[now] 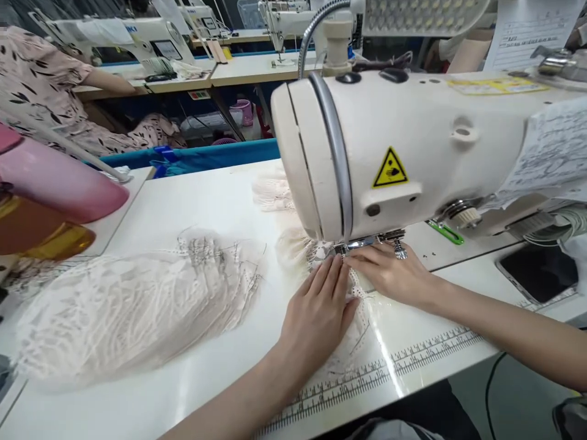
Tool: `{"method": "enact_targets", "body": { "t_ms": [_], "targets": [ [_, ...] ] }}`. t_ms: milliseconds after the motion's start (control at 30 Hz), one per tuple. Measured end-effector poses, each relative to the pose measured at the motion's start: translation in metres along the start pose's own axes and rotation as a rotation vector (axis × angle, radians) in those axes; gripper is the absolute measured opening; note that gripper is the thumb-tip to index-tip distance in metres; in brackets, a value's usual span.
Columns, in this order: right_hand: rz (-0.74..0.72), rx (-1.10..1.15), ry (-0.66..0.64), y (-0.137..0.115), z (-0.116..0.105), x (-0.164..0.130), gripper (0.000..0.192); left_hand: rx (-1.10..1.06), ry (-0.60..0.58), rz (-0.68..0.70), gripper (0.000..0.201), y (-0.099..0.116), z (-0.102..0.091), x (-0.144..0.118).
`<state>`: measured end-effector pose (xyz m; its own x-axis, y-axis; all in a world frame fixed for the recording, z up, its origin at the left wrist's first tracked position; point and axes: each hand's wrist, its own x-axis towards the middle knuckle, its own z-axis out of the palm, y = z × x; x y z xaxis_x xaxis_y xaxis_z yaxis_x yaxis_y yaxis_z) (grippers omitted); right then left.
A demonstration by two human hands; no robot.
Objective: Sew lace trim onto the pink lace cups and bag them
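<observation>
The left hand [316,305] lies low over the cloth at the centre of the frame, palm down, its fingers stretched out nearly flat and close together, with the thumb set a little apart. Its fingertips press the pale lace fabric [358,342] just in front of the metal presser foot [340,248]. The right hand [397,275] comes in from the right edge, its fingers reaching toward the same foot and meeting the fabric beside it; the fingertips are partly hidden, so I cannot tell whether they pinch the cloth.

The lace fabric runs under the white sewing machine [312,153], from the middle of the frame down toward the ruler strip [380,370] along the near edge of the counter [220,379]. A second gathered pale piece [123,311] lies well apart from the hands, spread across the lower left, with dark threads at its right end.

On the machine's body is 1 yellow warning triangle [390,169]. At the right of the frame, a dark phone [539,272] lies on the counter, and a green tool [446,233] lies under the machine's arm. At the left edge are a pink bottle [64,177] and an amber container [41,226]. In the upper left, a person in leaf-patterned clothing [41,79] sits near another sewing machine [110,43].
</observation>
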<state>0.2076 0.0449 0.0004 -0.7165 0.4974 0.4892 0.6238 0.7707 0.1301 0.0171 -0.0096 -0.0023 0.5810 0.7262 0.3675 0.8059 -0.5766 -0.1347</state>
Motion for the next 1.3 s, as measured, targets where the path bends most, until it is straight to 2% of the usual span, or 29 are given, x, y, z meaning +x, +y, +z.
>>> {"method": "enact_targets", "body": {
  "t_ms": [267,433,700,900,1300],
  "targets": [
    [0.133,-0.129,-0.161,-0.009,0.000,-0.002,0.039,-0.060,-0.015,-0.049,0.050,-0.008,0.003,0.007],
    [0.126,-0.187,-0.276,-0.006,-0.006,0.001,0.043,-0.100,-0.049,-0.078,0.049,-0.011,0.004,0.011],
    [0.222,-0.021,-0.419,-0.003,-0.011,0.005,0.047,-0.054,-0.036,-0.084,0.048,-0.008,0.003,0.011],
    [0.207,0.004,-0.388,-0.001,-0.007,0.003,0.054,-0.046,-0.031,-0.082,0.047,-0.008,0.004,0.012],
    [0.221,0.081,-0.261,-0.002,-0.009,0.007,0.043,-0.031,-0.026,-0.074,0.048,-0.008,0.004,0.012]
  ]
}}
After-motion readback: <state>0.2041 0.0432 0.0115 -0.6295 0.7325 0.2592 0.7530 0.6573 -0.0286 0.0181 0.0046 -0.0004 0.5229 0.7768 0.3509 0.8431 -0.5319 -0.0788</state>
